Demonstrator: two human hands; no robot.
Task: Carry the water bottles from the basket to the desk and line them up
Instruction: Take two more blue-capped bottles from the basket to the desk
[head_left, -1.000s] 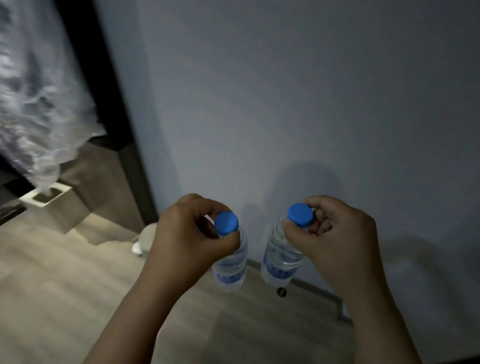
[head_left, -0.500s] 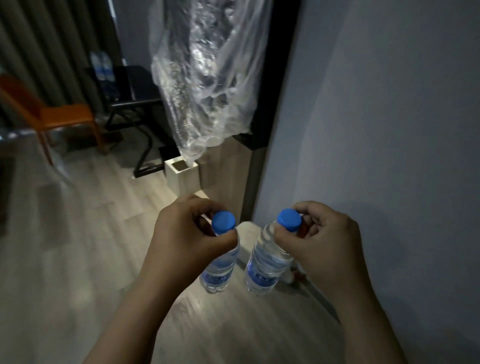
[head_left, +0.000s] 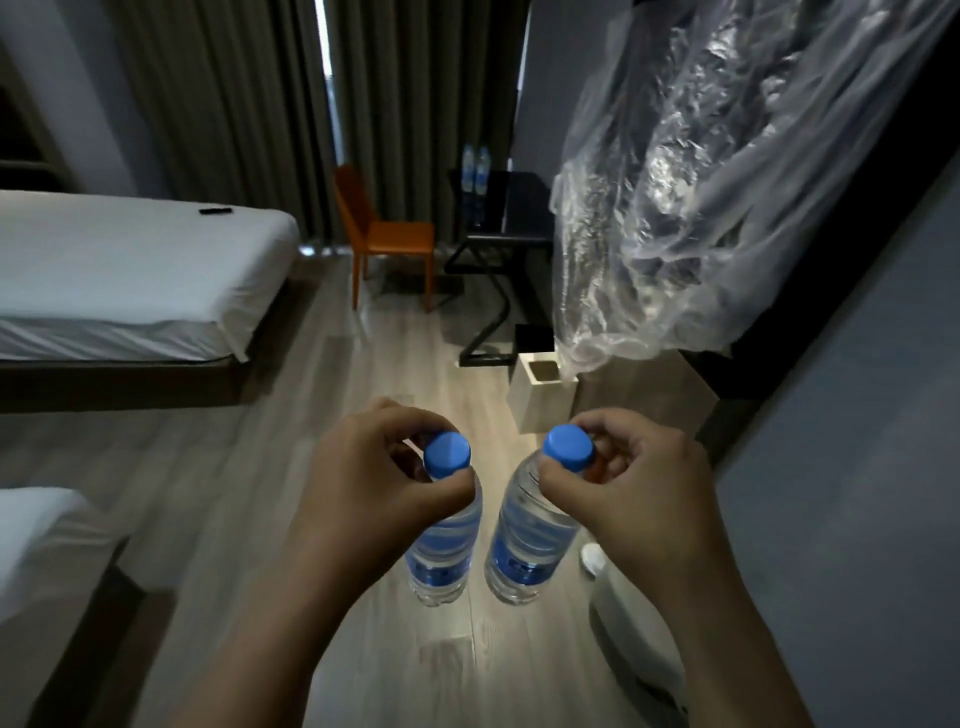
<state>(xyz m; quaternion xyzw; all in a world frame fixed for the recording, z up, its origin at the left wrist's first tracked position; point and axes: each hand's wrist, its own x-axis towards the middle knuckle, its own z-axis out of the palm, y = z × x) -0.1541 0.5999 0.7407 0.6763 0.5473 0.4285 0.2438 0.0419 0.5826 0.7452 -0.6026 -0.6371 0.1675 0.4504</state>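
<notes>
My left hand (head_left: 363, 483) grips a clear water bottle (head_left: 444, 551) by its neck, just under the blue cap. My right hand (head_left: 639, 493) holds a second water bottle (head_left: 530, 545) the same way. Both bottles hang upright side by side above the wooden floor, a small gap between them. Far ahead stands the dark desk (head_left: 511, 218), with two more water bottles (head_left: 476, 169) upright on its far left corner. The basket is not in view.
An orange chair (head_left: 387, 234) stands left of the desk. A white bed (head_left: 130, 270) fills the left side, another bed corner (head_left: 41, 545) lies nearer. Clear plastic sheeting (head_left: 701, 182) hangs at upper right over a white bin (head_left: 543, 387). A grey wall (head_left: 857, 441) runs along the right.
The view has swung left from the blank wall to the room, bringing the beds, chair and desk into sight. Both hands keep the same hold on their bottles.
</notes>
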